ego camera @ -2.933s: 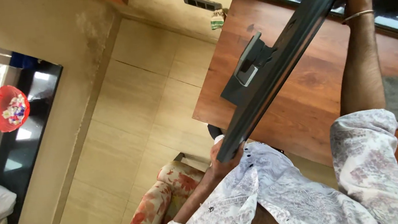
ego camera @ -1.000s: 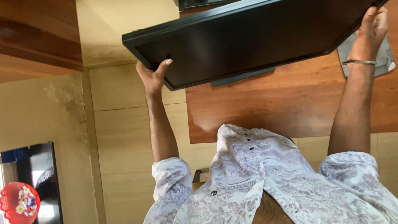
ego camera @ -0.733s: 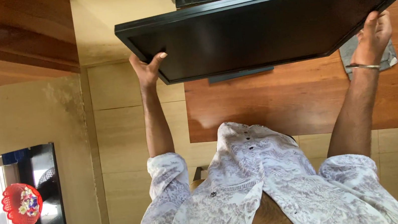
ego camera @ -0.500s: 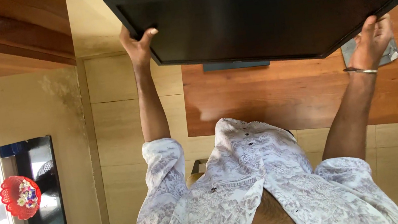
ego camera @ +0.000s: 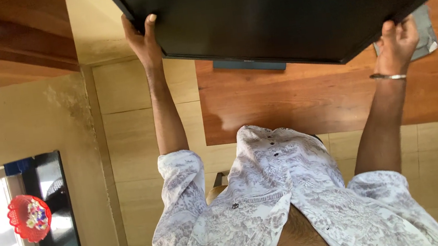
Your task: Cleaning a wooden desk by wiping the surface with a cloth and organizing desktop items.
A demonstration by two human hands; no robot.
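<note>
I hold a large black flat screen (ego camera: 294, 13) by its two side edges, out in front of my chest. My left hand (ego camera: 143, 38) grips its left edge, thumb on the dark face. My right hand (ego camera: 398, 42), with a metal bangle on the wrist, grips the lower right corner. The screen hangs over a brown wooden tabletop (ego camera: 294, 100). A bluish stand part (ego camera: 250, 64) shows just under the screen's near edge. My patterned white shirt (ego camera: 273, 205) fills the bottom of the view.
A grey cloth (ego camera: 426, 31) lies on the tabletop beside my right hand. Beige floor tiles (ego camera: 125, 129) run left of the table. A wooden ledge (ego camera: 4, 49) is at the upper left, and a red basket (ego camera: 29, 217) hangs by a window at the lower left.
The screen has gone from edge-on and tilted to broad and face-on, then shifted up and away in view. Both hands stayed on its edges and rose with it.
</note>
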